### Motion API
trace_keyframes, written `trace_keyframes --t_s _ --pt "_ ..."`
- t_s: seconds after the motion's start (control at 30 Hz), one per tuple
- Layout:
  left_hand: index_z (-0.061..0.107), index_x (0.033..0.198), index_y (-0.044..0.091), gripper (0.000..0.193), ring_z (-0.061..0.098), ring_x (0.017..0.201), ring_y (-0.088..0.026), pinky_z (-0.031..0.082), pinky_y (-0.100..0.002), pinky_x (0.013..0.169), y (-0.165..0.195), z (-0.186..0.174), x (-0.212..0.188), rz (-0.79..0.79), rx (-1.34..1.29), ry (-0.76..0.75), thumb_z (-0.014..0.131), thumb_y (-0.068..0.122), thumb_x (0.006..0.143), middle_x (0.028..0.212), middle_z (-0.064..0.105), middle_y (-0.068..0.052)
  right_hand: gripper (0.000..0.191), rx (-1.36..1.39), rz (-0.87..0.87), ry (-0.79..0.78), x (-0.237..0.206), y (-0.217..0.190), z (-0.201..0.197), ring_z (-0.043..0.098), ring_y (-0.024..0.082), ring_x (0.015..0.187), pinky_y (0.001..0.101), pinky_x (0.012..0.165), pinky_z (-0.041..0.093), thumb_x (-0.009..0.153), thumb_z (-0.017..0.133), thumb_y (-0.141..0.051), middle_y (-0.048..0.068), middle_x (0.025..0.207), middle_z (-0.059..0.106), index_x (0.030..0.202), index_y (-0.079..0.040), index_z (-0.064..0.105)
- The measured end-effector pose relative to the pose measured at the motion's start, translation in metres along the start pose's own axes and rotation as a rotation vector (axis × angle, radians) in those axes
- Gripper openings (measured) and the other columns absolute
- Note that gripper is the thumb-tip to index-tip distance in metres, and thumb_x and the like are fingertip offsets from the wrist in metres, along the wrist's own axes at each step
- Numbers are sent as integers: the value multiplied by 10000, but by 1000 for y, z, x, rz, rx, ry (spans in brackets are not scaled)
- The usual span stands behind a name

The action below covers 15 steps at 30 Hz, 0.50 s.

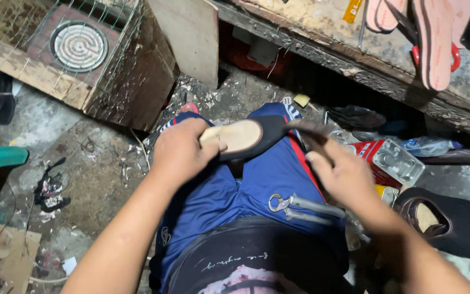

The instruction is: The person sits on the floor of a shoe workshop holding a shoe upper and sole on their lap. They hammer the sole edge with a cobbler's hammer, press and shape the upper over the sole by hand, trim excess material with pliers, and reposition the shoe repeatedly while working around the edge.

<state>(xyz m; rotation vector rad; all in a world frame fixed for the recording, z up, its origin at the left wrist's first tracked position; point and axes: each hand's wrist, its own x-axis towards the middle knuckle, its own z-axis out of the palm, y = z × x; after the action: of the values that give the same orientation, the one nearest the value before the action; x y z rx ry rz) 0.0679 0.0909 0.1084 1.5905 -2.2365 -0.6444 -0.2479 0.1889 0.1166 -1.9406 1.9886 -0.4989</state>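
Held the black shoe (pixel 246 139) clamped in left hand (pixel 183 152) over the lap, right hand (pixel 344 177) closed on brush (pixel 308 130), stroking evenly along the toe edge.

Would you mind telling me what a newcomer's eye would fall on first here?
At centre, the left hand grips a black shoe over the lap, while the right hand holds a brush against its toe. A second black shoe lies at lower right, and pink insoles rest on the bench above.
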Motion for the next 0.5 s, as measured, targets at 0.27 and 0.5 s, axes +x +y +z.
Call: trace_keyframes --t_s 0.27,0.5 --pt "640 967 79 346 657 831 -361 485 -496 712 26 7 -8 143 20 44 777 359 816 898 664 -100 282 19 -64 39 -2 14 4 679 380 966 439 832 546 969 682 -349 171 1036 696 1129 -117 684" --pt "627 889 71 318 646 794 -352 484 -493 693 24 4 -7 141 25 45 764 349 823 843 645 -105 334 83 -25 126 -2 26 2 670 374 894 444 777 522 951 663 -300 178 964 679 1199 -81 717"
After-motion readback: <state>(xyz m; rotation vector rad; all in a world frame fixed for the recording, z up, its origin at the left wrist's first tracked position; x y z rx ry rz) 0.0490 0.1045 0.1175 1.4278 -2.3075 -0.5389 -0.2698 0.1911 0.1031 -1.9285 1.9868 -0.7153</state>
